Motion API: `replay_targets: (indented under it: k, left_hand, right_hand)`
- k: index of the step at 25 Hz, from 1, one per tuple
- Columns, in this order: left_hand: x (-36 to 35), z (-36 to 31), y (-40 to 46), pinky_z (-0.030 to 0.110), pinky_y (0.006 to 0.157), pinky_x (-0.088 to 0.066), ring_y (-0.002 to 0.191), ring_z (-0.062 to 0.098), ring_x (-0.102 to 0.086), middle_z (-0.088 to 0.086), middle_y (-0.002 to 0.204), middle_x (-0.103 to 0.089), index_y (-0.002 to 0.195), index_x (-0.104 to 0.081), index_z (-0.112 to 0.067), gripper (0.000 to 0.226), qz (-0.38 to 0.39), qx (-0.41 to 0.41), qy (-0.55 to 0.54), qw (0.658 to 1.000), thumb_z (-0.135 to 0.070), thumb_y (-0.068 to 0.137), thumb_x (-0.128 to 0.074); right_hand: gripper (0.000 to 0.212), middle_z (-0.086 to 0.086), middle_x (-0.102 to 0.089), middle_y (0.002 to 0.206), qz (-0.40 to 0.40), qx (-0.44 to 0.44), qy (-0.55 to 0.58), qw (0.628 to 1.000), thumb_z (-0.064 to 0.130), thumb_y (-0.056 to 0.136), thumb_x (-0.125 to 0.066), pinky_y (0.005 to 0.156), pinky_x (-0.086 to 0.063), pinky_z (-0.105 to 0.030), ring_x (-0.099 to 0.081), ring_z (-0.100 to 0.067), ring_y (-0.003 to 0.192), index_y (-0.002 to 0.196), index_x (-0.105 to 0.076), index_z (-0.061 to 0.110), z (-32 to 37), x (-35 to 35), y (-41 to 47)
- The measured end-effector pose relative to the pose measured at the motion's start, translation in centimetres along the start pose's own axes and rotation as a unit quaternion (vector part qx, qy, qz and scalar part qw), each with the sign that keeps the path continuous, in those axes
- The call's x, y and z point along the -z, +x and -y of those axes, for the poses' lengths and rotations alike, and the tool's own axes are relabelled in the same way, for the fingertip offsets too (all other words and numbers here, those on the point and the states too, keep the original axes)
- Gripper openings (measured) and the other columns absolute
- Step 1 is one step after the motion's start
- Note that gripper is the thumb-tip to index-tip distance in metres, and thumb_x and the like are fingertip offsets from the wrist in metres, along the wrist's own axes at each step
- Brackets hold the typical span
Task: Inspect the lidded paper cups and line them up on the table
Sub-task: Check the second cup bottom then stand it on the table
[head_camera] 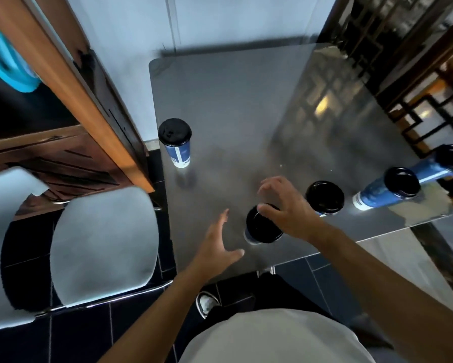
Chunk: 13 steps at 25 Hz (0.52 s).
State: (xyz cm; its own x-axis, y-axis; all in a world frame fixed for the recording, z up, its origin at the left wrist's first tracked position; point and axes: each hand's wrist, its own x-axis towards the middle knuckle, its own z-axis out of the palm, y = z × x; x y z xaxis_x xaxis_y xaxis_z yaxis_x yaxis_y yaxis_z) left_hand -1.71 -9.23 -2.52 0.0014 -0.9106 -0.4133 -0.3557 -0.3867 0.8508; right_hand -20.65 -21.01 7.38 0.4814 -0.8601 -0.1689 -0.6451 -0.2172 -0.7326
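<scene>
Several blue paper cups with black lids stand on the grey table [233,106]. One cup [175,142] stands alone near the left edge. Another cup [259,229] stands near the front edge, and my right hand [285,208] hovers over its lid with fingers curled and apart, the thumb at the rim. My left hand [220,242] is flat and spread just left of that cup, not touching it. To the right stand a third cup [324,197], a fourth cup [395,187] and one at the far right corner [450,158].
Two white chairs [102,244] stand left of the table on the dark tiled floor. A wooden cabinet [63,153] rises behind them. A dark lattice screen [416,100] borders the table's right side. My shoe [207,303] shows under the front edge.
</scene>
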Motion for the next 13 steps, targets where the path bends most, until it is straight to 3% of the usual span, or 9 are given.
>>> replay_targets:
  k: [3, 6, 7, 10, 13]
  left_hand:
    - [-1.7, -1.6, 0.3, 0.029, 0.118, -0.026, 0.15, -0.001, -0.022, -0.012, 0.164, -0.024, 0.159, -0.003, -0.048, 0.122, 0.001, -0.027, -0.002, 1.0, -0.027, 0.074, -0.088]
    - [-3.1, -2.6, 0.8, 0.011, 0.109, -0.028, 0.144, -0.001, -0.032, -0.014, 0.157, -0.034, 0.161, -0.006, -0.044, 0.121, -0.003, -0.003, -0.002, 1.0, -0.017, 0.075, -0.087]
    - [-3.7, -2.9, 0.9, 0.012, 0.108, -0.032, 0.141, 0.002, -0.038, -0.014, 0.153, -0.039, 0.161, -0.01, -0.042, 0.117, -0.012, 0.014, 0.001, 1.0, -0.017, 0.075, -0.086]
    - [-5.4, -4.4, 0.8, 0.039, 0.107, -0.049, 0.128, 0.019, -0.057, -0.002, 0.14, -0.058, 0.151, -0.036, -0.031, 0.09, -0.066, 0.085, -0.011, 0.994, -0.029, 0.075, -0.084]
    - [-6.7, -5.5, 0.4, 0.04, 0.108, -0.049, 0.125, 0.015, -0.06, -0.001, 0.136, -0.064, 0.142, -0.054, -0.025, 0.084, -0.114, 0.119, -0.041, 0.985, -0.042, 0.066, -0.086]
  right_hand:
    - [0.051, 0.0, -0.032, 0.146, 0.098, 0.048, -0.039, 0.993, 0.042, 0.072, -0.072, 0.106, -0.048, -0.037, -0.045, -0.015, 0.128, 0.117, -0.053, 0.028, -2.1, -0.1, -2.4]
    - [0.064, 0.004, -0.022, 0.154, 0.141, 0.09, -0.091, 0.982, 0.039, 0.069, -0.077, 0.095, -0.056, -0.034, -0.048, -0.021, 0.126, 0.124, -0.045, 0.031, -4.4, -0.3, -3.0]
    - [0.065, 0.002, -0.023, 0.154, 0.143, 0.103, -0.099, 0.979, 0.035, 0.069, -0.077, 0.091, -0.057, -0.035, -0.052, -0.025, 0.122, 0.125, -0.045, 0.031, -5.2, -0.4, -2.6]
    - [0.062, -0.002, -0.035, 0.144, 0.152, 0.133, -0.078, 0.976, 0.025, 0.07, -0.081, 0.09, -0.056, -0.036, -0.054, -0.027, 0.117, 0.123, -0.049, 0.03, -6.9, 0.0, -1.7]
    - [0.058, 0.0, -0.046, 0.13, 0.169, 0.137, 0.0, 0.976, 0.021, 0.075, -0.08, 0.093, -0.051, -0.029, -0.054, -0.018, 0.113, 0.125, -0.05, 0.028, -7.7, 1.7, -1.2]
